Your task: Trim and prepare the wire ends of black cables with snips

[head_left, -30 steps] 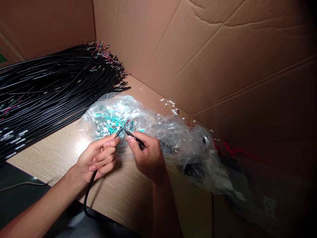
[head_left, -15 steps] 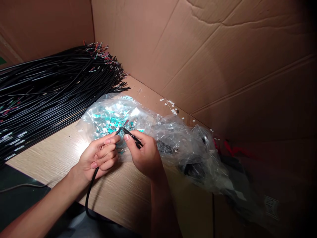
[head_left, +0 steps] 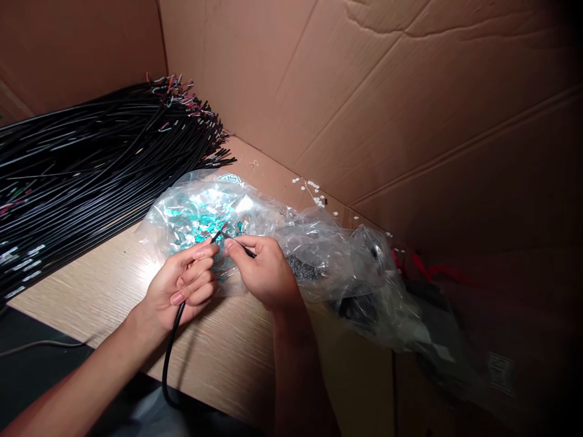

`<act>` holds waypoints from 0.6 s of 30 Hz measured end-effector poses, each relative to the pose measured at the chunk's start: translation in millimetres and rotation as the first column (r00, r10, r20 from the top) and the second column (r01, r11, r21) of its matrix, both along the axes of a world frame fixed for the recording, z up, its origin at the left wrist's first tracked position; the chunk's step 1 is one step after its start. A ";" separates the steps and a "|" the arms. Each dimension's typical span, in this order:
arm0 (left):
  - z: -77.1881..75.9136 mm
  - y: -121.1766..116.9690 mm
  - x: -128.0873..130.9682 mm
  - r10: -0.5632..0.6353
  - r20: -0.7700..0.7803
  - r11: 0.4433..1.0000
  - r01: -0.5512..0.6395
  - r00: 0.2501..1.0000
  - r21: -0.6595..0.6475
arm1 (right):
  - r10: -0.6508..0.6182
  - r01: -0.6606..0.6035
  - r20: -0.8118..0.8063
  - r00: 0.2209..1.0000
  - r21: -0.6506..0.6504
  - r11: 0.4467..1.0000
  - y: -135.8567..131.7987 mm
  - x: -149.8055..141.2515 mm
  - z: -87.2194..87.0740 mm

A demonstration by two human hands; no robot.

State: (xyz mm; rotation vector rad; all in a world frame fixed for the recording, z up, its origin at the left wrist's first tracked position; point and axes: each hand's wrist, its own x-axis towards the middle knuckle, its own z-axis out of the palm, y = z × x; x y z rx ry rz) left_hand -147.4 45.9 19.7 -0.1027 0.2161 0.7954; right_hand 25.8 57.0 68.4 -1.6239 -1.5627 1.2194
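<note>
My left hand (head_left: 184,285) is closed round a black cable (head_left: 170,349) that hangs down past the table's near edge; its stripped end with a red wire (head_left: 220,231) pokes up between my fingertips. My right hand (head_left: 264,273) pinches a thin black tool (head_left: 240,248), maybe tweezers, whose tip meets the cable's end. Both hands hover just in front of a clear plastic bag (head_left: 200,209) that holds several small teal parts.
A thick bundle of black cables (head_left: 86,164) with stripped coloured ends lies across the wooden table (head_left: 100,285) at the left. Crumpled clear bags (head_left: 355,273) trail off to the right. Cardboard walls (head_left: 364,103) close in the back and right. Small white bits (head_left: 314,188) lie by the wall.
Both hands have drifted slightly left and up, with the tool's tip closer to the cable's end. The view has shifted a little to the right.
</note>
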 end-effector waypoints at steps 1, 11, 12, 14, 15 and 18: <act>0.5 0.5 -0.1 0.000 -0.006 1.000 0.000 1.000 0.005 | 0.003 -0.003 0.011 1.000 0.006 1.000 0.6 -0.5 0.4; 3.2 -0.1 -1.4 -0.004 -0.160 0.999 0.009 0.987 0.031 | -0.133 0.120 0.138 0.982 0.098 0.988 -14.7 -8.5 18.7; 3.7 -0.7 -1.4 -0.013 -0.175 0.999 0.018 0.985 0.029 | -0.136 0.120 0.146 0.980 0.109 0.987 -15.9 -9.3 20.4; 4.5 -1.9 -1.5 -0.028 -0.202 0.999 0.033 0.979 0.025 | -0.123 0.106 0.138 0.983 0.125 0.986 -16.9 -10.2 21.6; 4.8 -2.4 -1.6 -0.034 -0.214 0.999 0.041 0.976 0.028 | -0.114 0.098 0.132 0.985 0.124 0.987 -16.8 -10.4 21.1; 4.9 -3.4 -1.9 -0.047 -0.244 0.997 0.061 0.969 0.051 | -0.086 0.073 0.124 0.989 0.106 0.992 -15.4 -9.7 18.3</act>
